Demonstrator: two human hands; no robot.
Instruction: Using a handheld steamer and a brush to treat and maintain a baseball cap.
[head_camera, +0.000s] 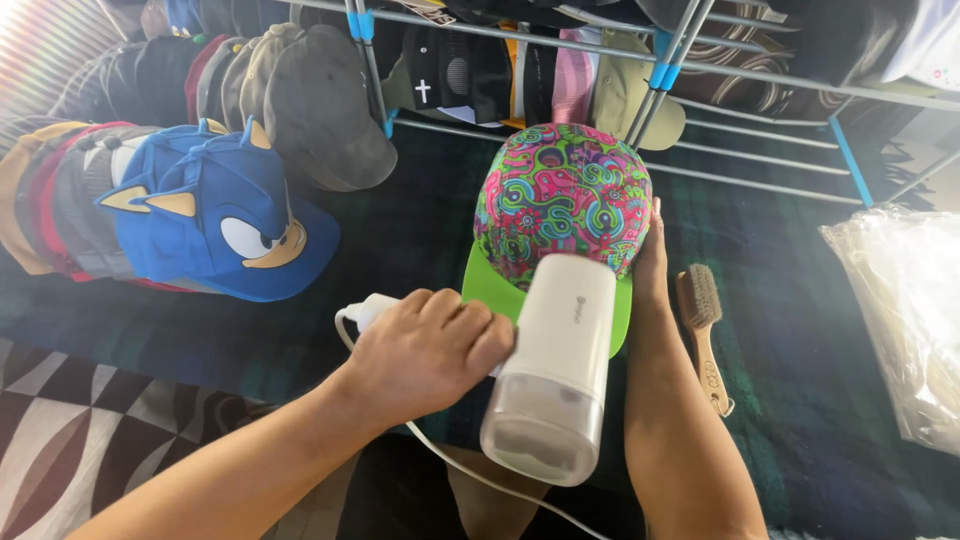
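White plastic filled the middle of my view: one handheld steamer (552, 368), its handle wrapped tight in my left hand (432, 345), fingers fully curled, nozzle aimed at a cap (560, 205). My right hand (650, 262) pressed against that cap's far side; I could not tell how far its fingers spread, since the cap hid them. I counted one swirl-patterned cap with a green brim, one blue cartoon cap (215, 215) to the left, one wooden brush (702, 330) lying just right of my forearm, and one cord (470, 470) trailing down. A metal rack (740, 75) crossed above; dark carpet lay open between cap and brush.
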